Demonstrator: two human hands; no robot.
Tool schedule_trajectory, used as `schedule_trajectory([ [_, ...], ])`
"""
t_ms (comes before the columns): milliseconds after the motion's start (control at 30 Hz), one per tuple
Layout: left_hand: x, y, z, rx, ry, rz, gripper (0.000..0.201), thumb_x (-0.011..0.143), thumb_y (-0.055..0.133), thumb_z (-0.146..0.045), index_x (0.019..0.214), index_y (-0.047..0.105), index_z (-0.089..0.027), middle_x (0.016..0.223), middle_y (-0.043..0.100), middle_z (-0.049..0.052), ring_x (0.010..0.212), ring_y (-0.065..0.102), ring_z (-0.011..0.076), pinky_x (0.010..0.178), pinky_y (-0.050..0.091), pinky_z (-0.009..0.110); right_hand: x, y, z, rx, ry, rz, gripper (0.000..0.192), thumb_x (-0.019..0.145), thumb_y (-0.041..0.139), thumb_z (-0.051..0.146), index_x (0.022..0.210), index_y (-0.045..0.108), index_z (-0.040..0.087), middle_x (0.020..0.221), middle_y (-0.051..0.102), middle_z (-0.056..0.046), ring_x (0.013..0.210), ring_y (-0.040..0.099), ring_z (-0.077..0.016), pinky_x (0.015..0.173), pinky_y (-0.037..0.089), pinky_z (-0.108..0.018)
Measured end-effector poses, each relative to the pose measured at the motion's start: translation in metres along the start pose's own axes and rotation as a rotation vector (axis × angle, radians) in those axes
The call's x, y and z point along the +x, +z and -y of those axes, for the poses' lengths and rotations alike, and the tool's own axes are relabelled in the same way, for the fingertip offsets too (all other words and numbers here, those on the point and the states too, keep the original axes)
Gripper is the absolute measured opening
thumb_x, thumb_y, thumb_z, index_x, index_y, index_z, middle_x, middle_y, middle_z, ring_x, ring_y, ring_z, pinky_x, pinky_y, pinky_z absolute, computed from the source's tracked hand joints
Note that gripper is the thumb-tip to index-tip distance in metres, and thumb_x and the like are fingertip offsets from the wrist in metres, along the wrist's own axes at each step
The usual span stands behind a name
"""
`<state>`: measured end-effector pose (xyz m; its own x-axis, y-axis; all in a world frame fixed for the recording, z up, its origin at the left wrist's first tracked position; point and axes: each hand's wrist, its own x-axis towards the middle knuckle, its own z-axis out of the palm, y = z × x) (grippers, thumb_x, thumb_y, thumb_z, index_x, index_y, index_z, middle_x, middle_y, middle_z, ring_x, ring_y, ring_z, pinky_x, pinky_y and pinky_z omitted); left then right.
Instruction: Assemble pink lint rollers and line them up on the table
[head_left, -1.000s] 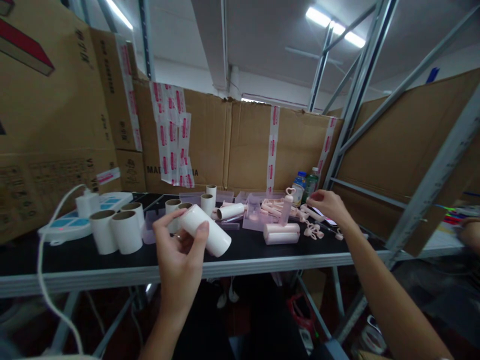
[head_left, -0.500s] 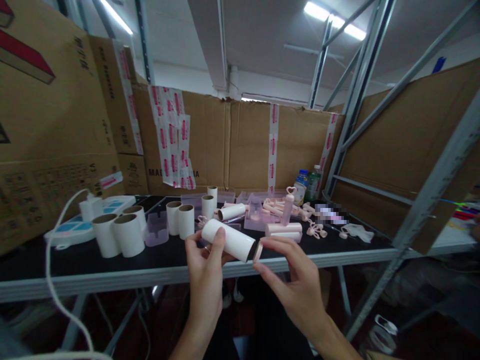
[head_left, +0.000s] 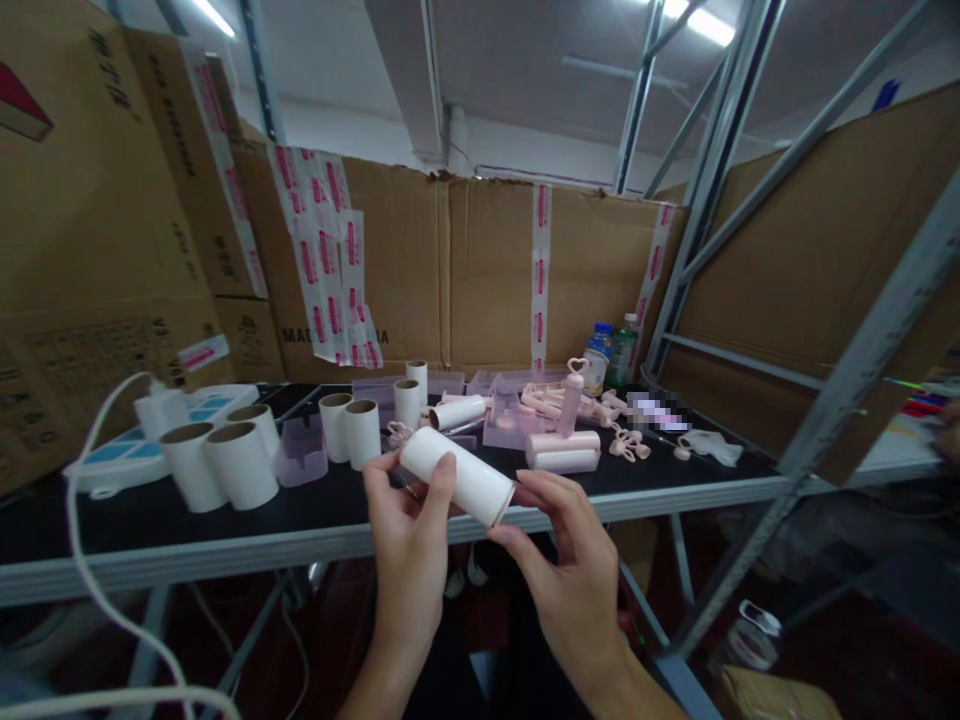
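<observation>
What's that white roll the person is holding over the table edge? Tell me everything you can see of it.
The white roll is a short cylinder that looks like smooth paper wound on a tube. It lies tilted, its right end lower and nearer the camera, just above the front edge of the black table. The left hand grips it, thumb across the top and fingers behind. The right hand meets its lower right end with its fingertips. Whether anything sits inside that end cannot be told.
</observation>
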<state>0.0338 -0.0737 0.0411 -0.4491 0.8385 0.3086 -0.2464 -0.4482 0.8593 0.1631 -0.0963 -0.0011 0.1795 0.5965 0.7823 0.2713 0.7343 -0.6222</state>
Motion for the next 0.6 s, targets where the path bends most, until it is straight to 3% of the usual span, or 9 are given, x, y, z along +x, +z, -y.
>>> schedule_trajectory([
  [67,0.000,-0.001,-0.006,0.032,-0.041,0.081,0.055,0.078,0.083,-0.052,0.113,0.052,-0.024,0.083,0.066,-0.002,0.070,0.064,0.0151,0.058,0.054,0.021,0.004,-0.001,-0.004,0.010,0.010,0.036,0.058,0.085,0.087,0.034,0.136,0.061,0.034,0.132,0.063,-0.005,0.104,0.070,-0.0210,0.097,0.059,-0.037],
  [133,-0.002,-0.003,-0.013,0.087,-0.108,0.217,0.051,0.080,0.080,-0.051,0.117,0.057,-0.023,0.075,0.064,-0.003,0.063,0.060,0.0141,0.053,0.049,0.019,0.010,-0.005,-0.006,-0.005,-0.037,0.133,0.090,0.073,0.095,0.044,0.150,0.049,0.035,0.149,0.053,-0.008,0.123,0.064,-0.0275,0.109,0.055,-0.044],
  [233,-0.006,-0.005,-0.017,0.157,-0.232,0.444,0.055,0.084,0.076,-0.052,0.127,0.060,-0.022,0.072,0.065,-0.002,0.059,0.060,0.0149,0.051,0.046,0.020,0.020,-0.015,-0.004,-0.037,-0.132,0.338,0.128,0.065,0.098,0.050,0.166,0.021,0.035,0.170,0.030,-0.012,0.157,0.031,-0.0364,0.127,0.034,-0.056],
  [300,-0.009,-0.005,-0.017,0.144,-0.289,0.527,0.067,0.083,0.077,-0.051,0.139,0.054,-0.022,0.072,0.066,-0.001,0.057,0.060,0.0158,0.050,0.046,0.021,0.023,-0.022,-0.001,-0.044,-0.127,0.456,0.136,0.067,0.097,0.047,0.169,0.007,0.034,0.173,0.025,-0.012,0.160,0.025,-0.0353,0.129,0.030,-0.056],
  [367,-0.010,-0.005,-0.016,0.105,-0.311,0.544,0.078,0.082,0.080,-0.048,0.148,0.047,-0.022,0.070,0.065,-0.001,0.056,0.060,0.0160,0.049,0.046,0.021,0.023,-0.027,0.000,-0.048,-0.099,0.504,0.139,0.068,0.097,0.044,0.169,0.001,0.033,0.172,0.028,-0.012,0.159,0.030,-0.0341,0.128,0.033,-0.053],
  [600,-0.017,-0.002,-0.022,0.056,-0.403,0.577,0.075,0.086,0.078,-0.045,0.151,0.047,-0.024,0.084,0.072,0.004,0.068,0.066,0.0186,0.058,0.050,0.022,0.023,-0.026,-0.003,-0.165,-0.188,0.422,0.139,0.063,0.097,0.035,0.169,0.007,0.035,0.169,0.032,-0.012,0.155,0.034,-0.0374,0.125,0.037,-0.056],
])
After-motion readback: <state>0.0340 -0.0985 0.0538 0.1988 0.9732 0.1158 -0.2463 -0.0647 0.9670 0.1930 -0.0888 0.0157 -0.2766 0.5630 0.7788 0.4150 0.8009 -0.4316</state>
